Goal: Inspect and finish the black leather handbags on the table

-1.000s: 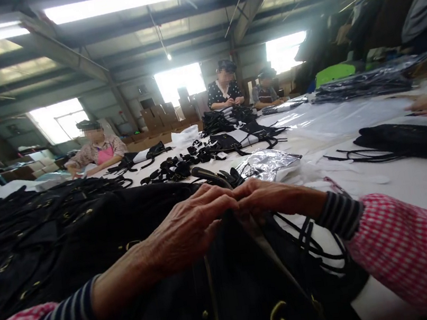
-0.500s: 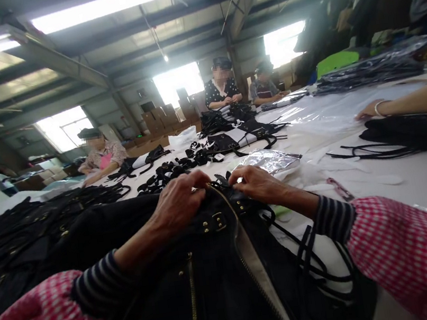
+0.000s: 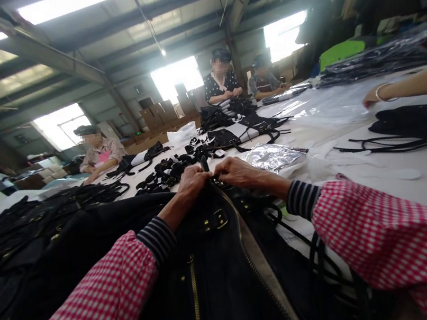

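A black jacket with brass zips, buckles and a pale lining lies in front of me. Its front zip runs from the far end down toward me, with the two sides parted lower down. My left hand pinches the jacket's far edge beside the top of the zip. Close by, nearly touching it, my right hand is closed on the other side of that edge. A small dark strap end sticks up between them. The fingertips hide exactly what each hand grips.
More black garments are heaped at left. Beyond my hands are a pile of black straps and a shiny plastic bag. A co-worker's hand is over clear plastic at right, near a black garment. Several people work farther back.
My hands have come closer together at the top of the zip, and my forearms have moved inward. The strap end now stands up between them. The co-worker's hand at right shifted slightly.
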A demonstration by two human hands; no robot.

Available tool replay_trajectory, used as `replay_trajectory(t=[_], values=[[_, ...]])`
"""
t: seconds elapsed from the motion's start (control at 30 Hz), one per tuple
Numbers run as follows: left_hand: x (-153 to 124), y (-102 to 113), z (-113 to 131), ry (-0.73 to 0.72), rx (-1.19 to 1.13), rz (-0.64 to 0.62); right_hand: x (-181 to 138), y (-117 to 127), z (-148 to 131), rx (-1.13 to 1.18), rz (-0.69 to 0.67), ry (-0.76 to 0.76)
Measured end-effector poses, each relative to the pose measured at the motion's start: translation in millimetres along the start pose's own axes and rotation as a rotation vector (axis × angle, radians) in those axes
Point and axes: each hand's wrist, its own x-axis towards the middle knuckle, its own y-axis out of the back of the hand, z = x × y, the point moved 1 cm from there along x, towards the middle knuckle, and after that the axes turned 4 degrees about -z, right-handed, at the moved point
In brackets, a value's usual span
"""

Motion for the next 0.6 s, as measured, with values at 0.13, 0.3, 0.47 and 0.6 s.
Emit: replay_trajectory(t=[0.13,0.3,0.47,0.6], values=[[-2.7,-6.1,-12.5,0.041,-0.044,0.09,-3.9,15.3,-15.1,-0.176,-0.088,0.097],[-6.5,-8.0,-19.5,0.084,-0.028,0.149,-43.6,35.5,-22.7,-0.009,-0.347,0.168],[-9.9,-8.6,-15.4,0.078,0.04,0.128,-109.1,52.6,-36.1,0.262,-0.565,0.108],[-12.6,-7.8,-10.1,0.062,0.129,0.079,-140.1,54.6,-42.3,0.211,-0.478,0.111]])
